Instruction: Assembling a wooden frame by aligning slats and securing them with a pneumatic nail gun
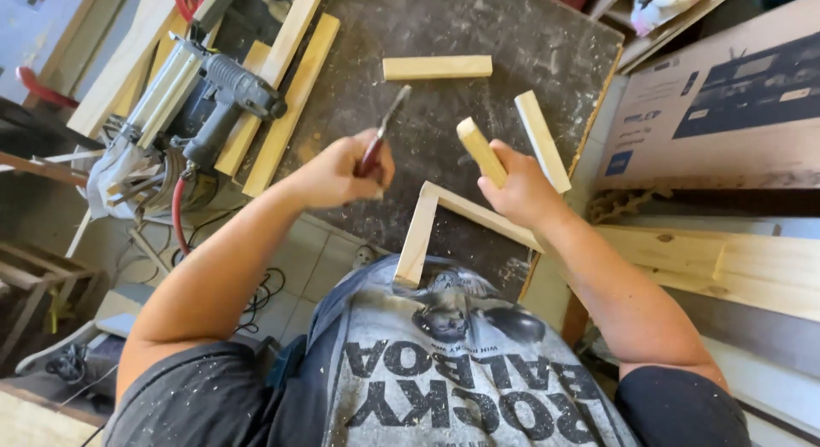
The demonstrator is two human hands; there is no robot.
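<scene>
- Work surface: a dark, scuffed board (478, 37), dusted with pale sawdust, fills the middle of the view and runs from near to far; its right edge shows a thin wooden rim.
- Left hand (342, 169): fingers closed around the red handle of a pair of pliers (382, 131), whose dark metal jaws point toward the far side, raised over the board.
- Right hand (521, 191): clamped on 1 short wood block (480, 149), which stands tilted, its upper end leaning far-left of the fist.
- L-shaped wood frame (423, 229): 2 pale strips joined at a corner, lying on the near part of the board just below both hands; 1 strip reaches back to the person's apron (461, 361).
- Loose pieces: 1 short strip (436, 67) lies crosswise on the far part of the board; 1 more strip (541, 139) lies slanted at the right edge, just beside the right hand.
- Left of the board: 2 long wood slats (286, 97) lie side by side, and a grey pneumatic nail gun (201, 97) with a red hose (178, 212) rests next to them.
- Room: pale floor tiles (307, 267) show near the left; a printed cardboard box (726, 105) and pale planks (726, 263) stand at the right.
</scene>
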